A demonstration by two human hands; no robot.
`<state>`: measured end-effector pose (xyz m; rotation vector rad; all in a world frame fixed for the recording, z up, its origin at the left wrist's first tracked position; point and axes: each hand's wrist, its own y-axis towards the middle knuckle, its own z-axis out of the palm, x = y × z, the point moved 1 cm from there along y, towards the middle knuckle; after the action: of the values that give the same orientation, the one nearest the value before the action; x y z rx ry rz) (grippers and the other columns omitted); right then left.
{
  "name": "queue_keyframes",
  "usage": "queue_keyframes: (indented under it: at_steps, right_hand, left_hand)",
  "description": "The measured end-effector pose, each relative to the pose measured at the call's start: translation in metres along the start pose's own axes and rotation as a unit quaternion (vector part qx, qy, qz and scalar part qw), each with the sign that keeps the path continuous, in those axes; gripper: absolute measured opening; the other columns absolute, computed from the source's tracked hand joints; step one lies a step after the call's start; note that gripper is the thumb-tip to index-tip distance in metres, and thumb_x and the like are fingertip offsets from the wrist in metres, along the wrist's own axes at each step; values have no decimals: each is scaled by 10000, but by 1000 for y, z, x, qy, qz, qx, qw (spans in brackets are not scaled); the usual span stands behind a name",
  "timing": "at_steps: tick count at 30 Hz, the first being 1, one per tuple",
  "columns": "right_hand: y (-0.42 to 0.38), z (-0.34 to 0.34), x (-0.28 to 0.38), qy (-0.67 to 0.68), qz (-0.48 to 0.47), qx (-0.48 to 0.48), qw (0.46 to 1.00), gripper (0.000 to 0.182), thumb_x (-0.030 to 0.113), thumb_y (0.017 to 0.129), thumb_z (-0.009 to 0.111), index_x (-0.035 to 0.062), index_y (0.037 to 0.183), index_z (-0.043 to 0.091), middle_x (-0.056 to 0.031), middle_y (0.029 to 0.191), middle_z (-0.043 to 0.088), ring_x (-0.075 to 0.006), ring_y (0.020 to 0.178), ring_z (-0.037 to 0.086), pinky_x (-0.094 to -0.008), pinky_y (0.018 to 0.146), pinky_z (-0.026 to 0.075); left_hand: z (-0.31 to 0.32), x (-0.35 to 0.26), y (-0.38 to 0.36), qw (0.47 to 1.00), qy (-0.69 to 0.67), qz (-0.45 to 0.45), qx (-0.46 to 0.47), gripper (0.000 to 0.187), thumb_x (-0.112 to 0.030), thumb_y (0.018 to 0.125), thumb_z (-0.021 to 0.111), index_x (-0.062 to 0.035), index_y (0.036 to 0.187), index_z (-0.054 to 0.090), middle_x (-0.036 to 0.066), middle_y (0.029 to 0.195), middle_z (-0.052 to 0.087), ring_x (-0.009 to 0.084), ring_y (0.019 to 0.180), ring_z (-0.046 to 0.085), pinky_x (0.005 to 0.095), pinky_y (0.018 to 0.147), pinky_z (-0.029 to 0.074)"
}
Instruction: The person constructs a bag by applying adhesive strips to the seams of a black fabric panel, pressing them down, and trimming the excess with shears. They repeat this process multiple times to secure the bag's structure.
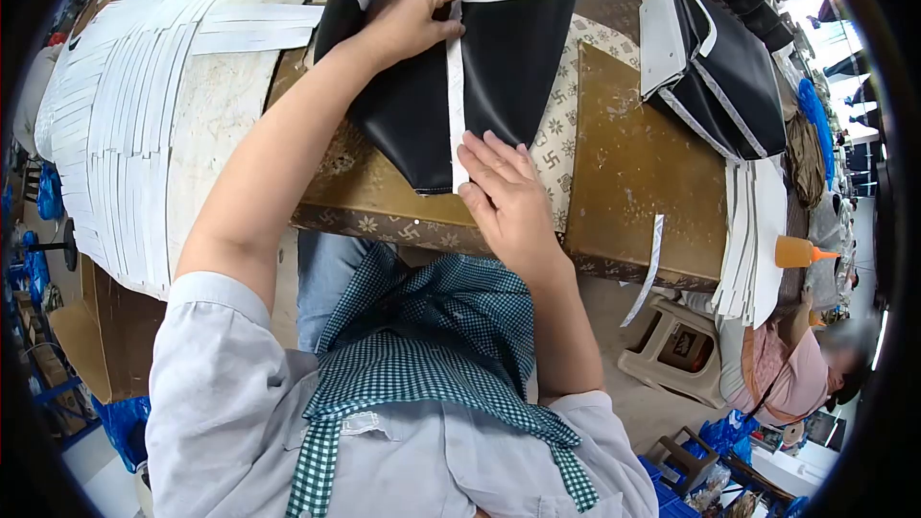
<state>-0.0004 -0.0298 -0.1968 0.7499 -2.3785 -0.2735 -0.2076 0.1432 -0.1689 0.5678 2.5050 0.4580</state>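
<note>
A black bag point(518, 58) with a patterned grey lining and a white-edged opening lies on the worktable in front of me. Down its middle runs a narrow white strip point(456, 96). At the strip's upper end, by the bag's opening, my left hand point(408, 24) is closed, with thumb and fingers pinching the strip. My right hand point(507, 194) rests flat at the lower end, its fingers stretched out over the strip and the black material. Under the bag, part of a patterned cloth point(566, 134) shows on the brown table point(614, 153).
Many white strips point(125, 125) lie in rows on a board at left. Another black bag point(729, 77) sits at right, above a stack of white strips point(748, 249) and an orange bottle point(804, 251). One loose strip point(648, 269) hangs off the table edge. A person point(782, 364) sits beyond a stool point(676, 345).
</note>
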Motion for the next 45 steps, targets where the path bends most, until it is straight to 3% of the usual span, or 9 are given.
queue_keyframes:
  at_steps: [3,6,14,19,23,26,33,38,45]
  right_hand:
    - [18,-16,0,59,33,39,997,252,141,842,677,1,1045,726,-100,1208,675,-268,1125,575,-387,930,499]
    - [58,-1,-16,0,-6,28,1000,389,178,882,623,0,1227,632,-115,1364,576,-274,1218,520,-384,966,464]
    - [60,23,-14,-89,-4,72,993,502,269,943,537,5,1370,522,-128,1504,438,-278,1398,379,-478,1119,315]
    - [-13,12,20,-69,11,77,995,642,324,903,609,23,1444,439,-128,1554,362,-265,1454,304,-519,1186,185]
    - [-44,6,25,-16,10,37,999,668,273,855,687,48,1437,447,-98,1556,355,-256,1456,292,-498,1159,264]
    - [-57,-2,24,41,17,-55,997,568,224,840,691,34,1354,542,-102,1434,509,-259,1360,423,-457,1132,326]
    - [-127,-28,29,175,-32,-256,950,114,150,813,735,45,819,691,-45,810,696,-217,688,637,-318,637,541]
    - [-220,-7,-4,133,133,-229,955,157,197,832,716,67,753,677,-47,705,643,-205,631,624,-330,544,503]
    - [-352,49,-122,112,468,-349,804,155,171,876,652,19,882,681,-146,817,656,-327,746,637,-410,677,509]
  left_hand:
    - [28,25,-8,992,-80,-87,42,547,-332,783,773,-112,1263,631,154,1076,689,299,995,656,374,851,502]
    - [26,21,-10,991,-63,-103,49,631,-346,801,741,-153,1373,558,205,1196,660,339,1112,627,383,958,478]
    - [37,35,-12,995,-70,-75,13,620,-345,789,742,-118,1342,577,186,1101,681,328,999,644,386,889,490]
    - [41,42,-13,983,-123,-134,35,613,-341,800,745,-10,1293,589,206,1198,657,311,1149,612,372,980,446]
    - [41,40,-19,990,-49,-130,-24,546,-339,818,718,-32,1258,617,238,1153,661,372,1106,622,396,946,461]
    - [44,50,-24,985,-33,-161,-43,565,-358,829,710,-13,1265,610,245,1183,654,376,1128,613,400,956,455]
    - [24,42,-32,973,-43,-222,-44,559,-379,818,719,3,1218,629,223,1164,672,335,1090,630,374,947,445]
    - [19,28,-45,956,-178,-227,-53,602,-292,823,740,51,1289,573,190,1226,636,271,1070,614,365,950,448]
    - [8,9,-40,908,-199,-369,7,524,-257,830,763,54,1208,577,157,1075,647,236,953,621,359,810,520]
